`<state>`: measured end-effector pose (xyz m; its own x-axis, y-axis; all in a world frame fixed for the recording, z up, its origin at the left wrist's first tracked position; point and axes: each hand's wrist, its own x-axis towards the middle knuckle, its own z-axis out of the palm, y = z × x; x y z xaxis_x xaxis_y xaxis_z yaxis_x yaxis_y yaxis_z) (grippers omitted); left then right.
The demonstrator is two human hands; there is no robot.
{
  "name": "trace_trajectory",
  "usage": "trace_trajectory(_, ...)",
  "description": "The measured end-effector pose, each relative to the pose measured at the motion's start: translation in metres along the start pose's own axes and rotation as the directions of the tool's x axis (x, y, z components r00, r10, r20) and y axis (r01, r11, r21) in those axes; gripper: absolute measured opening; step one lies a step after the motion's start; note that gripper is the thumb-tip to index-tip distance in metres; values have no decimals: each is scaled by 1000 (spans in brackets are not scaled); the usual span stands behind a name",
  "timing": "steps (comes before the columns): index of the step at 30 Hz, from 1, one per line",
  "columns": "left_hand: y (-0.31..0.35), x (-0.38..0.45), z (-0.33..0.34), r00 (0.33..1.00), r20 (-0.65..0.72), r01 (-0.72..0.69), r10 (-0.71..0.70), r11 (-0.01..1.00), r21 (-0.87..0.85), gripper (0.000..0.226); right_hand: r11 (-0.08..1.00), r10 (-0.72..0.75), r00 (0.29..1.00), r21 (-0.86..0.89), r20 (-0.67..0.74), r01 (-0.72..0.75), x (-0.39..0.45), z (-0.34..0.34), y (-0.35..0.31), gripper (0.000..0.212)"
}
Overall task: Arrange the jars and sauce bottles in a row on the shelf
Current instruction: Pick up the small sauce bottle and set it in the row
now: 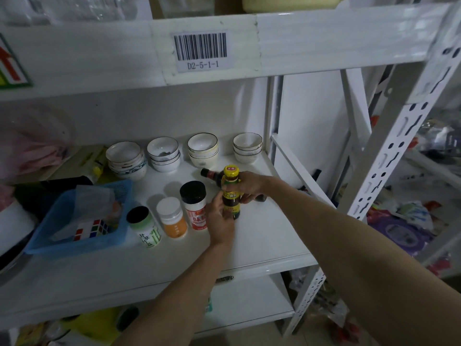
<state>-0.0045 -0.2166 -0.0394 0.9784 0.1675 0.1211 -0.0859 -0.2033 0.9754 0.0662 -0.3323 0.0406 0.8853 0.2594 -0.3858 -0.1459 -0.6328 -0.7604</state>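
Observation:
Three jars stand in a row on the white shelf point(269, 236): a green-labelled jar with a black lid point(144, 226), an orange jar with a white lid point(172, 218), and a red-and-white jar with a black lid point(195, 205). To their right stands a dark sauce bottle with a yellow cap point(231, 191). My left hand point(219, 222) holds its lower part and my right hand point(245, 186) grips its neck. A second dark bottle with a red-banded neck point(211, 174) lies on its side behind, mostly hidden by my right hand.
Several stacks of white bowls point(202, 152) line the back of the shelf. A blue plastic basket point(77, 226) with a puzzle cube and wrapping sits at the left. The shelf's upright post point(389, 156) rises at the right. Bare shelf surface lies right of the bottles.

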Motion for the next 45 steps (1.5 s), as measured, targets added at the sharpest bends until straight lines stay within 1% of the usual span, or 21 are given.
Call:
trace_trajectory(2, 0, 0, -1, 1000, 2, 15, -15, 1000, -4, 58, 997, 37, 999, -62, 28, -35, 1, -2, -6, 56)
trace_trajectory(4, 1, 0, -2, 1000, 3, 14, -14, 999, 31, 57, 987, 41, 999, -157, 9, -39, 2, -5, -12, 60)
trace_trajectory(8, 3, -1, -2, 998, 17, 64, -65, 997, 53, 46, 941, -35, 979, -338, -199, -35, -1, -8, -32, 77)
trace_trajectory(10, 5, -2, 0, 995, 14, 99, -101, 989, 109, 40, 911, -73, 962, -411, -263, -43, 0, -8, -42, 74)
trace_trajectory(13, 7, -5, 3, 982, 41, 177, -187, 969, 172, 38, 898, -83, 959, -438, -270, -45, 2, -6, -51, 54)
trace_trajectory(14, 6, -5, 3, 977, 44, 197, -208, 963, 185, 39, 894, -89, 961, -446, -262, -39, 2, -6, -52, 50)
trace_trajectory(19, 0, -4, 4, 969, 29, 235, -245, 952, 196, 46, 926, -112, 968, -376, -225, 20, 6, -2, -56, 46)
trace_trajectory(23, 3, -6, 0, 970, 6, 238, -243, 955, 178, 48, 934, -128, 970, -354, -208, 48, 15, 2, -56, 48)
trace_trajectory(26, 3, -4, -1, 970, 16, 237, -243, 956, 173, 50, 947, -105, 979, -318, -177, 44, 19, 1, -55, 51)
trace_trajectory(28, 0, -2, -2, 969, 11, 241, -247, 954, 179, 49, 957, -103, 973, -287, -207, 41, 17, -3, -54, 60)
trace_trajectory(29, -3, -1, -1, 967, 9, 250, -256, 951, 184, 47, 956, -116, 959, -292, -257, 38, 15, -5, -52, 65)
trace_trajectory(31, -7, 0, 2, 955, 19, 287, -296, 937, 201, 42, 929, -151, 907, -370, -393, -6, 18, -13, -45, 71)
trace_trajectory(32, -8, 1, 4, 947, 28, 308, -321, 927, 212, 40, 922, -141, 881, -385, -452, -50, 22, -17, -39, 67)
trace_trajectory(34, -9, 2, 8, 936, 60, 326, -347, 918, 227, 39, 922, -89, 844, -364, -528, -130, 29, -23, -22, 50)
trace_trajectory(35, -9, 4, 10, 933, 83, 324, -351, 917, 233, 40, 909, -78, 841, -384, -536, -161, 34, -25, -13, 44)
trace_trajectory(37, -7, 7, 13, 923, 132, 321, -363, 911, 261, 43, 871, -69, 867, -454, -494, -189, 43, -25, 5, 39)
trace_trajectory(40, -7, 14, 18, 903, 201, 308, -379, 900, 309, 46, 833, -78, 886, -518, -457, -194, 55, -17, 20, 47)
trace_trajectory(43, -14, 21, 24, 881, 255, 321, -399, 899, 297, 50, 801, -87, 892, -563, -443, -202, 74, -9, 30, 47)
trace_trajectory(45, -16, 23, 29, 865, 287, 326, -412, 895, 305, 53, 792, -45, 910, -570, -412, -219, 80, -5, 35, 52)
